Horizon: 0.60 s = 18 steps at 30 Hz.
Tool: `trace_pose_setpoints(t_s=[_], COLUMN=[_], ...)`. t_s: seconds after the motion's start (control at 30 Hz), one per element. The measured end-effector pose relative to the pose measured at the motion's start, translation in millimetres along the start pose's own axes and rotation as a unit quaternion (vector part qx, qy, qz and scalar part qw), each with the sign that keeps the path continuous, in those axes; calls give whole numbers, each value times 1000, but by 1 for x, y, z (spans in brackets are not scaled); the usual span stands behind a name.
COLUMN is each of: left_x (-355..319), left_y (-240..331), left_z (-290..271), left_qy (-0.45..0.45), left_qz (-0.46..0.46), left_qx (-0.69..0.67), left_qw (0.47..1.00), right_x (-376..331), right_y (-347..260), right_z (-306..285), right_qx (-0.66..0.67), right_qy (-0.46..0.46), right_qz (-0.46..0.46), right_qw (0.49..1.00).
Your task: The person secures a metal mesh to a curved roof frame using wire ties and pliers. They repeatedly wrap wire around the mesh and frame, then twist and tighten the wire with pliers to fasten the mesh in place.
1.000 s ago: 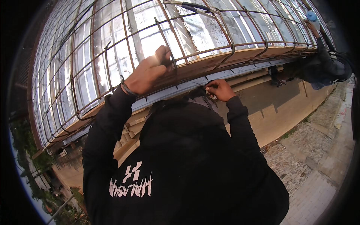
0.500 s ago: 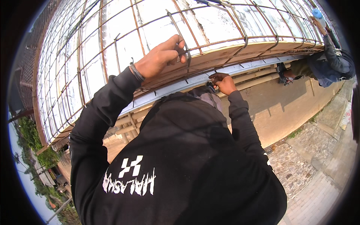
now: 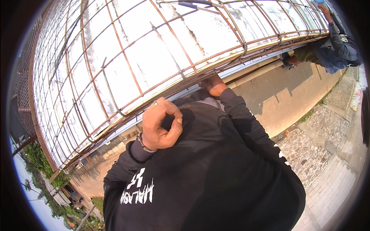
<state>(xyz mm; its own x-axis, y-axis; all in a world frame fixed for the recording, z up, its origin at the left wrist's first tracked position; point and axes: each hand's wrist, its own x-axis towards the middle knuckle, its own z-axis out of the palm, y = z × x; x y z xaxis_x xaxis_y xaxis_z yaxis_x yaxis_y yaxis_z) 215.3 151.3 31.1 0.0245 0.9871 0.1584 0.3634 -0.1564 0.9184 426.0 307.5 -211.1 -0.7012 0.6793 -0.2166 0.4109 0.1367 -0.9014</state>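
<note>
Hands (image 3: 160, 125), the left curled round, are near rusty steel gridwork (image 3: 181, 72).

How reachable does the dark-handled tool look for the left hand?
Probably yes, with a stretch: the dark-handled tool lies uncovered at the rebar mesh, and the left hand, by the mesh's near edge, has nothing visible blocking it.

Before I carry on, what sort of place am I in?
Most likely an outdoor building site: a grid of rusty steel bars spans bright, pale sheeting, and paved ground shows at lower right in daylight.
</note>
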Motion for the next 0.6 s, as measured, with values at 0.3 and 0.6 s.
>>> trace_pose_setpoints(t_s=[0.3,0.6], left_x=[-29,-10], left_y=[-116,-154], left_z=[28,46], left_qy=[-90,-67], left_qz=[-367,-517], left_qx=[-148,-380], left_qw=[914,764], right_x=[7,-2], right_y=[-23,-42], right_z=[-14,-18], right_qx=[-113,-85], right_qy=[-81,-61], right_qz=[21,59], right_qw=[990,993])
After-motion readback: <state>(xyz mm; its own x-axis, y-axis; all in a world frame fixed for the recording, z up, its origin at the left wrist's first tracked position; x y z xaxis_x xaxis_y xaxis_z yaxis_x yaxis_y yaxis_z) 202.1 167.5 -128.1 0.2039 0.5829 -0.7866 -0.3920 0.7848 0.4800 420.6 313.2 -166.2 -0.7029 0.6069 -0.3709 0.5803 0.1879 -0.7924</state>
